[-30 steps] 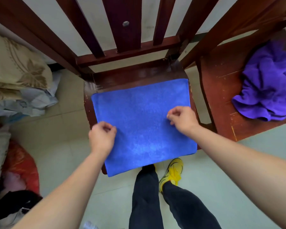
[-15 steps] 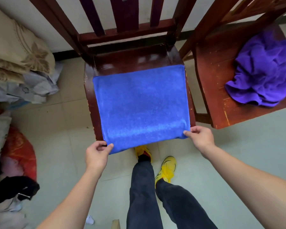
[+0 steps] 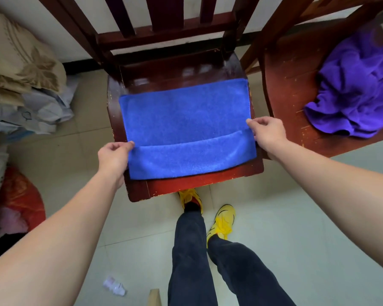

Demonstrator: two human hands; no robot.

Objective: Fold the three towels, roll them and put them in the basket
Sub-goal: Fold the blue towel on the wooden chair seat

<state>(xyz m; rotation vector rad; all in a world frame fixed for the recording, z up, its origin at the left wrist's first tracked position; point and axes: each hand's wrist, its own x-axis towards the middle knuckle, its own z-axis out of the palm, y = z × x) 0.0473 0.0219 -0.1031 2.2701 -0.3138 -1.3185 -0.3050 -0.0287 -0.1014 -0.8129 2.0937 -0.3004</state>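
Chair seat (image 3: 208, 184): blue towel (image 3: 186, 120) edge pinched between fingers (image 3: 251, 122).

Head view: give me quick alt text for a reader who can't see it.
Both hands, left and right, pinch the near edge of a blue towel and fold it away over itself on a dark wooden chair seat. A crumpled purple towel lies on a second chair to the right.

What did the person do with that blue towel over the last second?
Both hands went from the blue towel's middle to its near corners, pinched them, and lifted the near edge up and away, laying a folded band across the towel. The left hand and right hand now grip the ends of that flap. The purple towel stays crumpled on the other chair.
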